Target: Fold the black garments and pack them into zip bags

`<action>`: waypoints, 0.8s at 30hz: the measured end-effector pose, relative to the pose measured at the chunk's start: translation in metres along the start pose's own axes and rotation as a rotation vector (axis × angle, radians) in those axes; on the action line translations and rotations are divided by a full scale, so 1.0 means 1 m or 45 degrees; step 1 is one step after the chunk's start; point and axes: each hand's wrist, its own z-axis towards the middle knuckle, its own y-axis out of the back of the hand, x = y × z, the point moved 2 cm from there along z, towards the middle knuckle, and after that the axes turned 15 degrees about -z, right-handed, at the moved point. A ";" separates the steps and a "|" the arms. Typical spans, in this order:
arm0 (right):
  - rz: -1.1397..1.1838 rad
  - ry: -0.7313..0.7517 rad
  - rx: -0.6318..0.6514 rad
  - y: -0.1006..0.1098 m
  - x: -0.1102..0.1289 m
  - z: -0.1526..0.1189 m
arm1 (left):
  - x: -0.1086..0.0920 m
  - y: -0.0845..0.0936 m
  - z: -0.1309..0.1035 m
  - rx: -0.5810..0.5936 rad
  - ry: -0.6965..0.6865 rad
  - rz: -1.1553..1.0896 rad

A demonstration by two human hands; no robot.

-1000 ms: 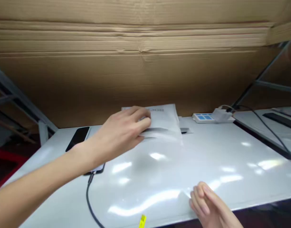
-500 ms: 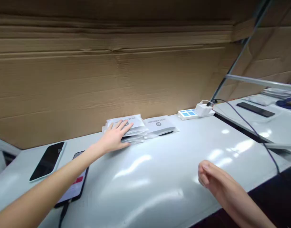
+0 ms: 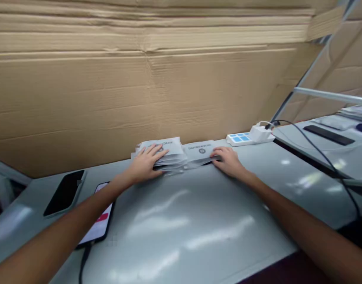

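Observation:
Two piles of flat, pale printed packets lie side by side against the cardboard at the back of the table. On the left pile (image 3: 172, 147) rests my left hand (image 3: 145, 162), fingers spread over its left part and thumb at the front edge. The left pile is the thicker one. My right hand (image 3: 228, 161) touches the right end of the right packets (image 3: 198, 151), its fingers curved over their edge. Whether the right fingers pinch a packet is hard to tell.
A dark-screened phone (image 3: 64, 192) and a lit phone (image 3: 101, 227) with a cable lie at the left. A white power strip (image 3: 238, 139) with a plug sits at the back right. Beyond a metal frame (image 3: 331, 96), a second table holds a black bar (image 3: 328, 135).
My right hand has moved from the front right to the right packets, and its fingers have opened out of a fist. My left hand stays on the left pile. The view has shifted slightly.

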 end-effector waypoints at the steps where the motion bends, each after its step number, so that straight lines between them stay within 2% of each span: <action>1: -0.025 0.005 -0.009 0.001 0.001 -0.001 | 0.000 0.001 0.000 -0.013 -0.001 -0.004; 3: -0.052 0.012 -0.026 0.007 0.002 -0.004 | -0.004 0.007 0.000 -0.034 -0.014 0.005; 5: -0.059 0.018 -0.043 0.018 0.006 -0.013 | -0.019 0.016 -0.004 -0.097 -0.089 -0.035; 8: -0.048 0.031 -0.053 0.042 0.022 -0.044 | -0.064 0.027 -0.025 -0.270 -0.247 -0.402; 9: -0.036 0.045 -0.042 0.050 0.032 -0.058 | -0.082 0.028 -0.036 -0.315 -0.229 -0.615; 11: -0.007 0.101 0.007 0.064 0.055 -0.090 | -0.120 0.021 -0.059 -0.317 -0.151 -0.774; 14: 0.024 0.212 0.139 0.082 0.076 -0.131 | -0.165 -0.009 -0.085 0.212 0.258 -1.425; 16: 0.046 0.109 0.204 0.091 0.068 -0.143 | -0.183 -0.027 -0.093 0.401 0.605 -1.848; 19: 0.011 -0.188 0.209 0.098 0.035 -0.147 | -0.191 -0.038 -0.094 0.389 0.998 -2.252; 22: -0.030 -0.289 0.279 0.098 0.010 -0.158 | -0.193 -0.036 -0.093 0.315 1.130 -2.340; 24: -0.019 -0.307 0.380 0.094 0.008 -0.174 | -0.194 -0.034 -0.094 0.309 1.174 -2.383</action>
